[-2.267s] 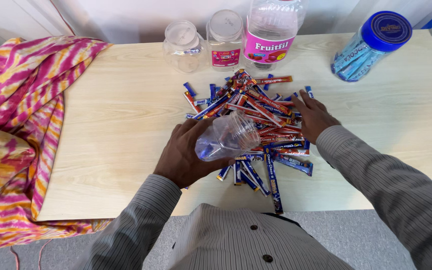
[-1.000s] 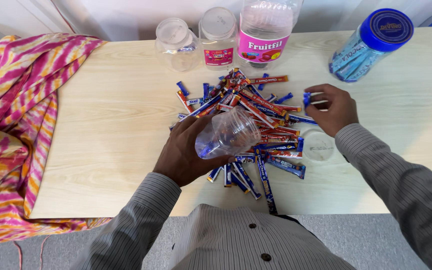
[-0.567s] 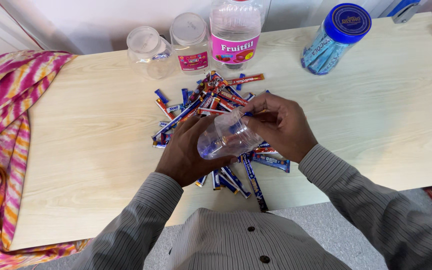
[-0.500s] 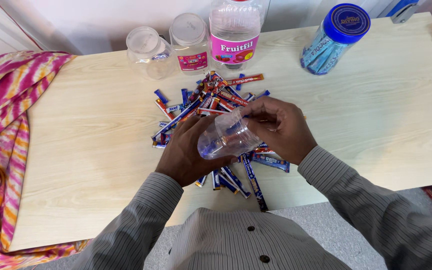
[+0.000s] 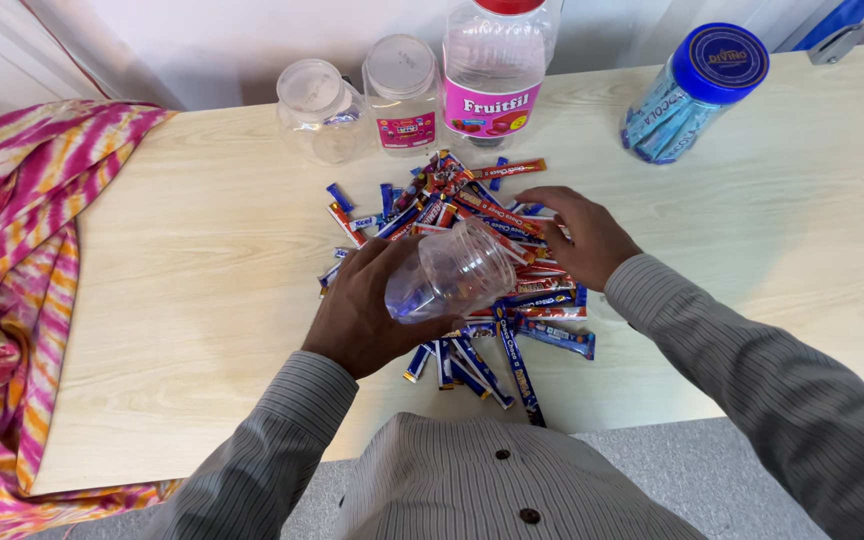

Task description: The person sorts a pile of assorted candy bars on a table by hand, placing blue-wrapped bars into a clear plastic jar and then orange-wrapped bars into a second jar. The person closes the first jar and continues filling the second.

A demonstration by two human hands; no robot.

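While two hands (image 5: 472,270) busy: four upright jars (image 5: 492,75)

Bright, even light; soft shadows.

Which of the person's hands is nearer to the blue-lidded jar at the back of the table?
The right. The right hand rests on the pile of candy sticks, below and left of the blue-lidded jar. The left hand is farther left, holding a clear jar.
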